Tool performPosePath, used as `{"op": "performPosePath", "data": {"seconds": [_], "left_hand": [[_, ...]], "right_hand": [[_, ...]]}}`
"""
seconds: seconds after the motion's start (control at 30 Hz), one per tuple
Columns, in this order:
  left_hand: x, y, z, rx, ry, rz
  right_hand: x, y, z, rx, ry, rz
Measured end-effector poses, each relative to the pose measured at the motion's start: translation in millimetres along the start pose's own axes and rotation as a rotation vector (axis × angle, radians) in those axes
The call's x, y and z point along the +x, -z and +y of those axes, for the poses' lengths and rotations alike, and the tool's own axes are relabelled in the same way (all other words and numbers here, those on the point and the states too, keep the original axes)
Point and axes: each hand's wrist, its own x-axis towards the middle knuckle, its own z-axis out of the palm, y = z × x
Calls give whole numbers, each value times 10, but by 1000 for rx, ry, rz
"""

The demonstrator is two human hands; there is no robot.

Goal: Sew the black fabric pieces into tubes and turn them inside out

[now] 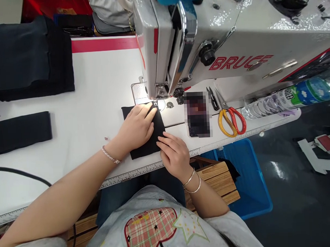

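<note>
The left hand [136, 126] and right hand [174, 156] press the black cloth [149, 149] flat on the worktop [97, 79] at the presser foot [155, 104], fingers [146, 114] loosely spread; slipping forward could carry the left fingertips under the foot.

The camera is worn on the person's head and faces forward and down. It looks past the printed grey shirt [158, 225], at close range, onto the left hand [136, 126] and right hand [174, 156], with the sewing machine [205, 45] and white desk [97, 79] ahead.
</note>
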Motion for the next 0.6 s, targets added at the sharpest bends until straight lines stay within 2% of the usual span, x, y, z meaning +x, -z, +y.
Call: {"op": "performPosePath", "data": {"seconds": [0.27,0.37,0.47,0.6], "left_hand": [[-44,2,41,40,-12,20],[-137,37,137,50,-35,8],[-275,65,263,76,-78,3],[-450,74,415,102,-151,50]], "right_hand": [[-36,-33,3,22,9,75],[-111,-24,11,53,-45,107],[-193,15,20,71,-84,196],[-246,86,18,60,-63,281]]}}
